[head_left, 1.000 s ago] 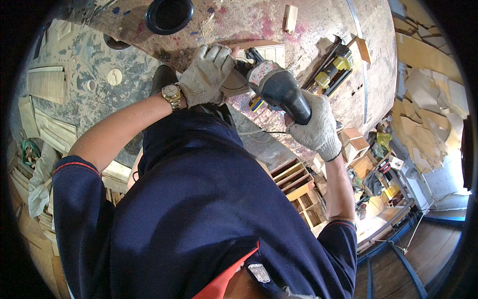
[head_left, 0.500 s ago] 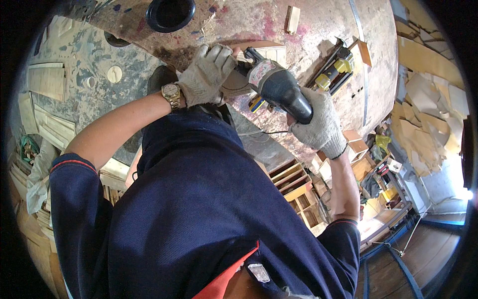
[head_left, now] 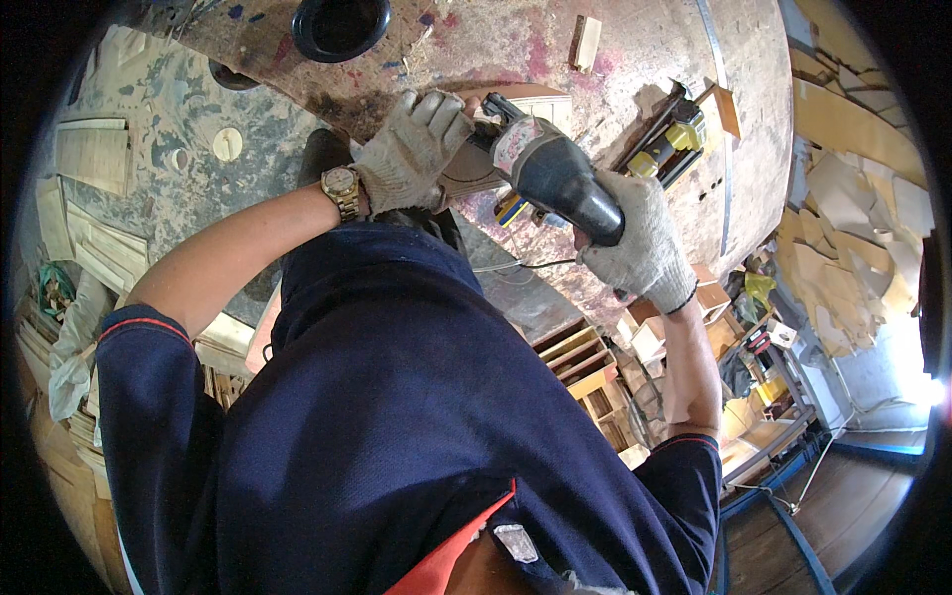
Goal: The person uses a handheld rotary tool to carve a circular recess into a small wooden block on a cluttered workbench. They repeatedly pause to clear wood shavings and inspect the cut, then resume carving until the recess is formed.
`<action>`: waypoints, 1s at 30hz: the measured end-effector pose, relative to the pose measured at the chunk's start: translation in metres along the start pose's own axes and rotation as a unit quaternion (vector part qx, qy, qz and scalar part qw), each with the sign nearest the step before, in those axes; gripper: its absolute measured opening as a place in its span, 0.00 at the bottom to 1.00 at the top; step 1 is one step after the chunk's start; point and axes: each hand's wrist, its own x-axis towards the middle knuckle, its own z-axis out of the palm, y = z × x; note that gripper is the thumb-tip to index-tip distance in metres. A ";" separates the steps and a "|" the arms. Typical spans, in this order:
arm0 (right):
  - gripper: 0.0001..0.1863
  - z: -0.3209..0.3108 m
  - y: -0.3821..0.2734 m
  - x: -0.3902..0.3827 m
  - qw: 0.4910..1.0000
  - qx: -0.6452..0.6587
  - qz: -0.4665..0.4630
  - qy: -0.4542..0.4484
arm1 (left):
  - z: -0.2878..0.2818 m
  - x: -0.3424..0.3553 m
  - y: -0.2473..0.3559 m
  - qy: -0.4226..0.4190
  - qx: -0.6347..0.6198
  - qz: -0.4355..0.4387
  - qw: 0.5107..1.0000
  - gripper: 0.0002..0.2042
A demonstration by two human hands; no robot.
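Observation:
My right hand (head_left: 640,238), in a pale knitted glove, grips the rear of a corded power tool (head_left: 555,174) with a dark rounded body and a patterned label; its exact kind I cannot make out. The tool's front end rests over a curved wooden piece (head_left: 540,102) at the bench edge. My left hand (head_left: 412,149), also gloved, is closed over the near left side of that wood, close beside the tool's front. The left fingertips and the tool's working end are partly hidden. A cord (head_left: 545,263) trails from the tool under my right hand.
On the stained workbench (head_left: 496,50) lie a black round dish (head_left: 340,28), a small wood block (head_left: 586,44) and a yellow-and-black tool (head_left: 669,144). A blue-and-yellow item (head_left: 511,210) sits near the edge. Wooden compartment boxes (head_left: 580,357) stand at lower right; boards (head_left: 94,154) lie at left.
Almost nothing differs. The power tool and both hands keep nearly the same place, with only a slight shift of the right arm and the view.

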 end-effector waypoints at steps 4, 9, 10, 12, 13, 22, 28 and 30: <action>0.22 -0.004 -0.001 0.003 1.000 -0.004 -0.005 -0.010 | 0.005 0.000 -0.001 0.018 0.017 0.003 1.000 0.59; 0.24 -0.004 -0.001 0.004 0.999 -0.022 0.025 -0.024 | 0.004 -0.014 0.022 0.103 -0.034 -0.109 0.988 0.58; 0.23 -0.004 -0.001 0.003 0.999 -0.029 0.009 -0.010 | 0.004 -0.018 0.032 0.116 -0.029 -0.146 0.982 0.57; 0.23 -0.002 0.000 0.004 0.998 -0.053 -0.014 0.007 | 0.005 -0.021 0.036 0.113 -0.053 -0.182 0.975 0.55; 0.23 0.000 0.000 0.002 1.000 -0.028 -0.002 0.012 | 0.005 -0.020 0.033 0.094 -0.085 -0.179 0.976 0.53; 0.19 0.055 -0.018 -0.027 0.982 0.099 0.124 0.107 | -0.002 -0.014 -0.035 0.028 -0.107 0.046 0.993 0.54; 0.17 0.086 -0.030 -0.045 0.952 0.147 0.183 0.195 | 0.016 0.017 -0.062 0.127 0.122 0.179 0.968 0.42; 0.16 0.085 -0.029 -0.043 0.951 0.164 0.169 0.201 | 0.022 0.018 -0.046 0.253 0.032 0.040 0.966 0.29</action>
